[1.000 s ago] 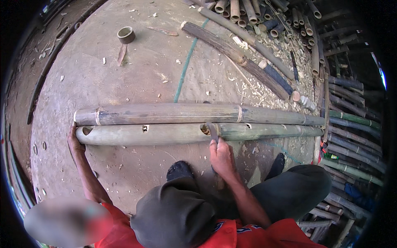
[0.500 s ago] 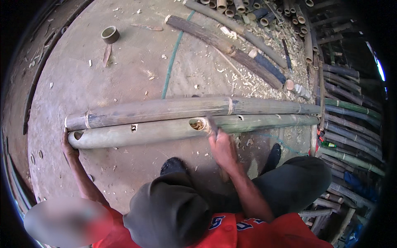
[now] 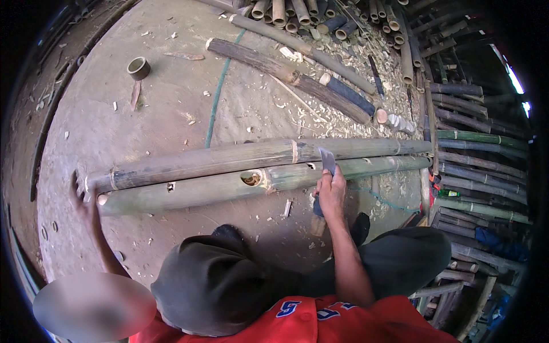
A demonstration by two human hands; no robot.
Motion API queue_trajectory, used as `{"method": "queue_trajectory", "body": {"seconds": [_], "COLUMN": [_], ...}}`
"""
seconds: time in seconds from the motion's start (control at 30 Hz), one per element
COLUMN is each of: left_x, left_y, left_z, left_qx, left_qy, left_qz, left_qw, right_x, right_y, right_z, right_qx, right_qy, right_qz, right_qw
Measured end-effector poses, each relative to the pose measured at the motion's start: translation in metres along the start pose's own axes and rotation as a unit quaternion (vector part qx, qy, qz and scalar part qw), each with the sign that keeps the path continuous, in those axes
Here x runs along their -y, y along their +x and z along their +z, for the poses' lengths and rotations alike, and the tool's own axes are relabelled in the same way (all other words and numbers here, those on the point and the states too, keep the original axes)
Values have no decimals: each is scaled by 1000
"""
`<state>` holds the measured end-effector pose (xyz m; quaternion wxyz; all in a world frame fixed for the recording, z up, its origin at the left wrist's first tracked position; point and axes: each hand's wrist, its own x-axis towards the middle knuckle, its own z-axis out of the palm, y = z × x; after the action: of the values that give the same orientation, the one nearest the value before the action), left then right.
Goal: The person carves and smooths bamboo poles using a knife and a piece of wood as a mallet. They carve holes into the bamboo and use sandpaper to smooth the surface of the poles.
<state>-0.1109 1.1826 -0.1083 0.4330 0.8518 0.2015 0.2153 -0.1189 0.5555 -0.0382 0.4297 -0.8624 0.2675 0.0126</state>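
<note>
Two long bamboo poles lie side by side across the ground in front of me. The nearer, greener bamboo pole (image 3: 214, 191) has an oval hole cut in its upper side with loose bits inside, and small notches along it. The farther bamboo pole (image 3: 229, 157) is browner. My left hand (image 3: 84, 203) is at the left ends of the poles, fingers spread; whether it touches them I cannot tell. My right hand (image 3: 331, 188) is closed round a knife (image 3: 328, 162), its blade pointing up and away over the nearer pole, right of the oval hole. A wooden handle end shows below the hand.
Beyond the poles lie rough logs (image 3: 303, 83) and scattered pale chips (image 3: 286, 54). A short bamboo ring (image 3: 138, 68) stands at the far left. A green strip (image 3: 221, 88) crosses the ground. Many bamboo lengths (image 3: 486, 174) are stacked at the right.
My right hand and the knife have moved away from the oval hole to the right, the blade now showing clearly. A pale chip lies below the pole. My left hand's fingers have spread.
</note>
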Motion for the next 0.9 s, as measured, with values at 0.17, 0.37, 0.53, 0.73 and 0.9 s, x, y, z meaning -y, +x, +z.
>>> {"method": "queue_trajectory", "body": {"seconds": [0.17, 0.37, 0.53, 0.73, 0.9], "left_x": [-184, -185, -186, -189, -188], "left_y": [-85, -102, -103, -106, -104], "left_z": [113, 167, 175, 176, 175], "left_qx": [328, 405, 406, 401, 399], "left_qy": [241, 331, 330, 322, 325], "left_qz": [190, 244, 237, 235, 235], "left_qw": [893, 817, 819, 824, 824], "right_x": [-49, -58, -50, -35, -44], "right_y": [10, 19, 20, 12, 17], "right_z": [-12, -1, -6, -11, -15], "right_qx": [51, 28, 20, 80, 46], "right_qy": [-87, -124, -127, -199, -153], "right_qz": [41, -90, -97, -32, -38], "right_qw": [994, 988, 987, 976, 986]}}
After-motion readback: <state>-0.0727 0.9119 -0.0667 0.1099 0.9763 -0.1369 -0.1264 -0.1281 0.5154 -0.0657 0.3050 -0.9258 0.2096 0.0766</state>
